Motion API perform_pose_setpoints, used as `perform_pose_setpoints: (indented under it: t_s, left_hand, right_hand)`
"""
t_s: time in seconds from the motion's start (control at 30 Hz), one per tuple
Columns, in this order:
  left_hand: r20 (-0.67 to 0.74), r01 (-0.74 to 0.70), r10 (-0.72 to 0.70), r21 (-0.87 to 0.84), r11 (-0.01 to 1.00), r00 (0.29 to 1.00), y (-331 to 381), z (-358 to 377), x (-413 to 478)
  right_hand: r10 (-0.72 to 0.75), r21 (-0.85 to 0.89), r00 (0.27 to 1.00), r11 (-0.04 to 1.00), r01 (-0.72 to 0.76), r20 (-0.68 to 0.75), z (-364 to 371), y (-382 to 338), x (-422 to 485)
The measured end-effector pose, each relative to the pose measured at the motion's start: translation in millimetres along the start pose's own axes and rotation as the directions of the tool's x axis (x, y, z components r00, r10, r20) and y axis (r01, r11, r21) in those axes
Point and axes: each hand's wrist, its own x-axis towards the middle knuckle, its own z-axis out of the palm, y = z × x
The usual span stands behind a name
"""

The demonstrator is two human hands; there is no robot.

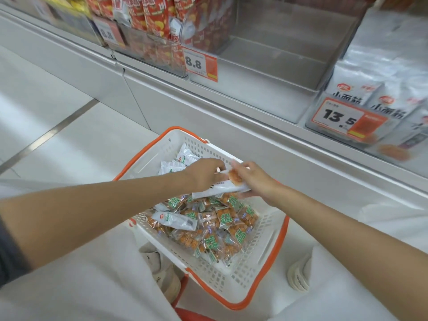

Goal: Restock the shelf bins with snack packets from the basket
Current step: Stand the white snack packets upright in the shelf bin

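A white basket with orange rim (pixel 259 262) sits low in front of me, holding several small snack packets (pixel 215 230), some clear with orange pieces and green print, some white. My left hand (pixel 203 173) and my right hand (pixel 253 180) meet over the basket's middle. Both grip a white packet (pixel 222 189) with an orange picture, the right hand at its far end, the left at its top edge. Above on the shelf stands a clear bin (pixel 278 54) with nothing visible inside.
Left of that bin, a bin of red packets (pixel 152 26) carries an 8.8 price tag (pixel 200 64). To the right, a bin of white packets (pixel 382 100) has a 13.5 tag (pixel 347 120). The white shelf ledge (pixel 231 107) runs across. My shoes (pixel 162 274) show beneath the basket.
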Motion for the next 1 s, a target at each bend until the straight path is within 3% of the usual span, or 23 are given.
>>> perform_pose_setpoints:
  t_s: [0.07, 0.13, 0.2, 0.23, 0.27, 0.33, 0.37, 0.43, 0.53, 0.83, 1.0]
  left_hand:
    - [-0.079, -0.039, 0.035, -0.045, 0.998, 0.996, 9, -8, -9]
    - [-0.175, -0.057, 0.031, -0.146, 0.988, 0.984, 17, -15, -17]
    - [-0.303, 0.008, -0.128, -0.369, 0.930, 0.944, 28, -24, -20]
    - [-0.290, 0.081, -0.276, -0.542, 0.837, 0.917, 33, -29, -19]
    - [-0.193, 0.150, -0.404, -0.721, 0.677, 0.894, 35, -33, -17]
    - [0.037, 0.236, -0.476, -0.900, 0.365, 0.879, 37, -37, -12]
    - [0.068, 0.238, -0.465, -0.918, 0.318, 0.883, 38, -35, -12]
    - [-0.045, 0.159, -0.449, -0.900, 0.406, 0.892, 40, -30, -7]
    - [-0.307, -0.007, -0.429, -0.820, 0.573, 0.850, 45, -28, -7]
    - [-0.524, -0.183, -0.458, -0.777, 0.602, 0.718, 38, -37, 2]
    - [-0.561, -0.210, -0.430, -0.748, 0.630, 0.708, 46, -40, 0]
  right_hand:
    - [0.072, 0.164, 0.997, 0.984, -0.066, -0.031, -5, -8, -1]
    - [0.072, 0.191, 0.995, 0.980, -0.058, -0.066, -10, -14, -5]
    - [0.001, 0.189, 0.984, 0.981, 0.034, -0.181, -15, -17, -9]
    - [-0.045, 0.205, 0.968, 0.974, 0.098, -0.248, -17, -18, -11]
    - [-0.093, 0.225, 0.946, 0.960, 0.168, -0.310, -19, -20, -14]
    - [-0.168, 0.253, 0.900, 0.925, 0.285, -0.402, -24, -24, -21]
    - [-0.190, 0.272, 0.888, 0.907, 0.322, -0.418, -26, -26, -26]
    - [-0.196, 0.324, 0.889, 0.881, 0.345, -0.414, -28, -32, -33]
    - [-0.166, 0.317, 0.900, 0.897, 0.307, -0.402, -28, -36, -38]
    - [-0.235, 0.381, 0.818, 0.794, 0.473, -0.525, -16, -38, -43]
    - [-0.264, 0.308, 0.754, 0.794, 0.524, -0.602, -13, -37, -45]
